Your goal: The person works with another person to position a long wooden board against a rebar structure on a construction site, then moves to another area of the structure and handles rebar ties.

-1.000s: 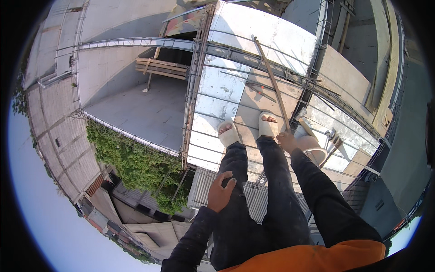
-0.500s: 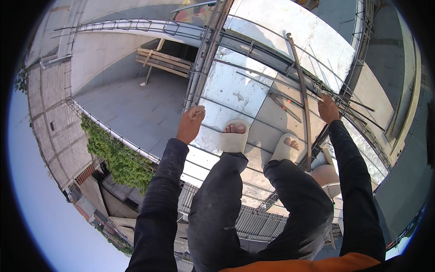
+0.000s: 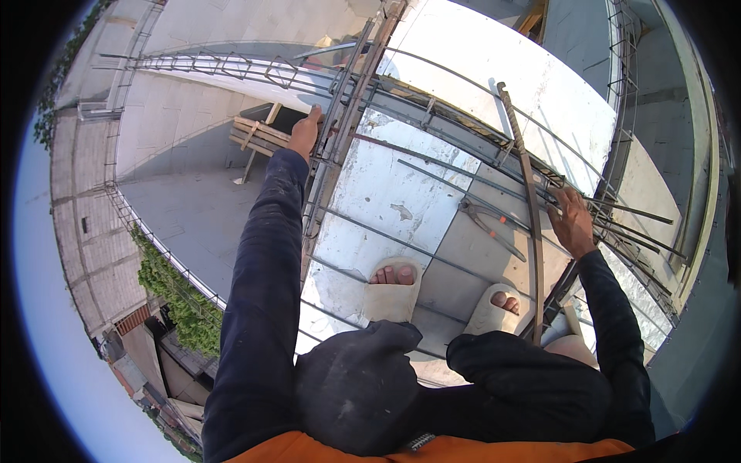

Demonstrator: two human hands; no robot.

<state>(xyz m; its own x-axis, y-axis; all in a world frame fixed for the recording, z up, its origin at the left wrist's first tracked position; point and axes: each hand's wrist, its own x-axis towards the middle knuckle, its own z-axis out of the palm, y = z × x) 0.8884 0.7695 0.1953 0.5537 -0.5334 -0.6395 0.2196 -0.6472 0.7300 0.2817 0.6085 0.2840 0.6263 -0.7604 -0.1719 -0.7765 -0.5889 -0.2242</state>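
My left hand [image 3: 306, 133] reaches forward beside the upright-running bundle of steel bars [image 3: 340, 116]; its fingers are stretched out and partly hidden, and whether they touch the bars is unclear. My right hand [image 3: 573, 222] lies over the ends of several thin rebars [image 3: 641, 231] with its fingers apart. Left of it runs a long rusty bar [image 3: 529, 185] with a twisted upper end. A pair of long-handled pincers [image 3: 494, 229] with orange marks rests on the panel between that bar and my feet.
White and brown panels [image 3: 401, 185] lie under the crossing rebars. My sandalled feet [image 3: 392, 289] stand on them. At left, a drop opens to a lower grey floor [image 3: 193, 193] with a wooden plank frame [image 3: 255, 137]. Green foliage [image 3: 179, 297] shows beyond the edge.
My knees have bent and my body has come lower. My left hand has moved forward along the bar bundle. My right hand has turned, and its fingers have spread over the rebars.
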